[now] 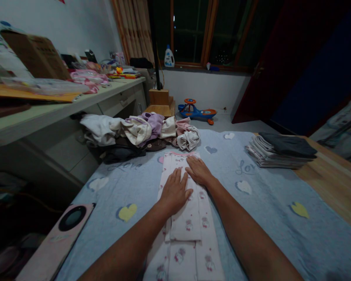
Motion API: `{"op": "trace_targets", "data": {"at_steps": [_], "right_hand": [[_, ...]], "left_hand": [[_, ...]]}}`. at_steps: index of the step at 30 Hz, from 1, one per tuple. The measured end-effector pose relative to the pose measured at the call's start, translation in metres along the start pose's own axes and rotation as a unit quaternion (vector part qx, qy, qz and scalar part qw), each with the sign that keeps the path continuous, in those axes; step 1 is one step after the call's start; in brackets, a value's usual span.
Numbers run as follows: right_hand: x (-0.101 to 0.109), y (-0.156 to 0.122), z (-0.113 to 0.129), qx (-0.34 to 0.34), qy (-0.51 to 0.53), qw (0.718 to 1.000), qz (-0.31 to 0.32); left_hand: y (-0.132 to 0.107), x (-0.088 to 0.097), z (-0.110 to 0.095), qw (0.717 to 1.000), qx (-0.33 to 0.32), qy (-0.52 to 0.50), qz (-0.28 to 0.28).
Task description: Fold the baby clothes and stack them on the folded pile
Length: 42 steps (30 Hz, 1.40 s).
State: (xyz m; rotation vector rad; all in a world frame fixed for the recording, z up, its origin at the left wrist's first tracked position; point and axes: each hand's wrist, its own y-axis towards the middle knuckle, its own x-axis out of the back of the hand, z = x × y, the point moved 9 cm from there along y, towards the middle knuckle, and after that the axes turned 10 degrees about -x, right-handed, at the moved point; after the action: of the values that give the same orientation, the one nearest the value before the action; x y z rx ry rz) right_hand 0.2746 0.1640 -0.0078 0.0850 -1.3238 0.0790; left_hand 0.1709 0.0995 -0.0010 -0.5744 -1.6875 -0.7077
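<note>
A pale pink garment with a printed cartoon-cat pattern lies in a long, narrow folded strip on the blue blanket. Its far part is doubled in layers, and the near end runs out of view at the bottom. My left hand rests flat on the upper layer with the fingers spread. Just beyond it, my right hand lies palm down near the strip's far right edge, its fingers extended. Neither hand grips the cloth.
Loose clothes are heaped at the blanket's far left edge. A neat stack of folded clothes sits at the right. A pink case with a black round patch lies at the near left. A cluttered desk runs along the left; a ride-on toy stands beyond.
</note>
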Motion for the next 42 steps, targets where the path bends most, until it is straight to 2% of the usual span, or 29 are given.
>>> {"op": "trace_targets", "data": {"at_steps": [5,10,14,18,20,23,27,31,34,37,39,42], "right_hand": [[-0.001,0.005,-0.009,-0.053,-0.021,0.998,0.004],[0.002,0.002,-0.015,-0.086,-0.013,0.996,-0.017],[0.008,-0.001,-0.017,-0.092,0.017,0.994,-0.05],[0.014,-0.01,-0.01,-0.067,0.044,0.994,-0.073],[0.011,-0.017,0.0,-0.041,0.044,0.997,-0.056],[0.001,-0.027,0.013,-0.023,0.026,0.999,-0.012],[-0.004,-0.034,0.011,-0.047,0.011,0.998,0.028],[-0.004,-0.039,0.006,-0.036,0.035,0.998,0.048],[0.003,-0.048,0.005,-0.027,0.057,0.998,0.01],[0.017,-0.063,0.014,-0.005,0.062,0.995,-0.074],[0.021,-0.075,0.023,0.017,0.059,0.993,-0.106],[0.022,-0.088,0.032,0.035,0.051,0.991,-0.115]], "left_hand": [[-0.003,-0.003,-0.001,1.0,0.015,-0.002,0.024],[-0.005,-0.002,-0.002,1.0,0.028,0.004,0.012],[-0.006,-0.001,0.001,0.999,0.039,0.001,0.012],[-0.004,0.012,0.013,0.999,0.033,-0.018,-0.027],[-0.003,0.016,0.02,0.998,0.021,-0.03,-0.042],[-0.002,0.013,0.03,0.999,0.008,-0.033,-0.033],[-0.006,0.005,0.043,0.999,0.028,-0.026,0.0],[-0.009,0.005,0.048,0.999,0.035,-0.029,0.018],[-0.006,0.013,0.044,1.0,0.011,-0.007,-0.013],[-0.001,0.016,0.031,0.998,-0.056,-0.002,-0.035],[0.001,0.01,0.025,0.996,-0.087,-0.02,-0.014],[0.001,-0.001,0.025,0.995,-0.085,-0.042,0.034]]}}
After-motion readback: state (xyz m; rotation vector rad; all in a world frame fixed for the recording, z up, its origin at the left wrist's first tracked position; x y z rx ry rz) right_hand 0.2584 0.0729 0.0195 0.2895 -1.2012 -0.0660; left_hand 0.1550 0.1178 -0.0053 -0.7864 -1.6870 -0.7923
